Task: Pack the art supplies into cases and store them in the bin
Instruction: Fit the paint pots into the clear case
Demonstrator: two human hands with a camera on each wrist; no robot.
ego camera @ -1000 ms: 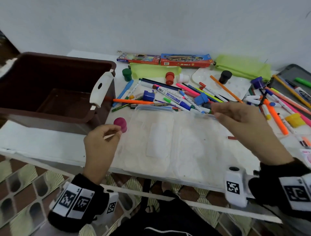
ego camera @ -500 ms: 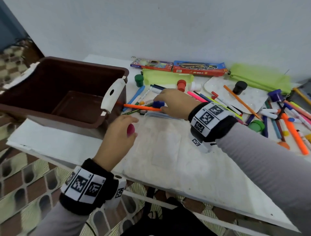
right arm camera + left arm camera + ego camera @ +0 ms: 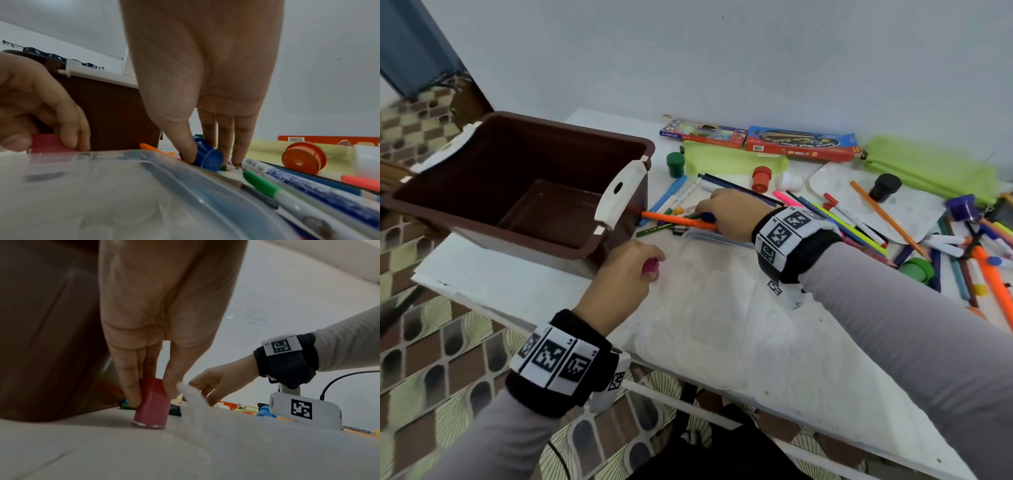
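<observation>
My left hand (image 3: 633, 267) (image 3: 152, 391) pinches a small pink paint pot (image 3: 650, 265) (image 3: 151, 407) that stands on the table beside the brown bin (image 3: 524, 181). My right hand (image 3: 719, 212) (image 3: 207, 155) reaches across a clear plastic case (image 3: 722, 291) (image 3: 123, 186) and pinches a small blue paint pot (image 3: 208, 157) (image 3: 707, 216) lying on its side among markers. An orange marker (image 3: 678, 219) lies just under that hand. Loose markers (image 3: 859, 226) cover the table's right side.
Two green pouches (image 3: 726, 159) (image 3: 928, 168) and two flat pencil boxes (image 3: 801, 145) lie along the wall. Green (image 3: 675, 163), red (image 3: 762, 178), black (image 3: 885, 186) and purple (image 3: 962, 205) pots stand among the markers. The bin sits at the table's left end.
My right hand swung from the right side across the case to the blue pot near the bin. My left hand closed over the pink pot and stays there.
</observation>
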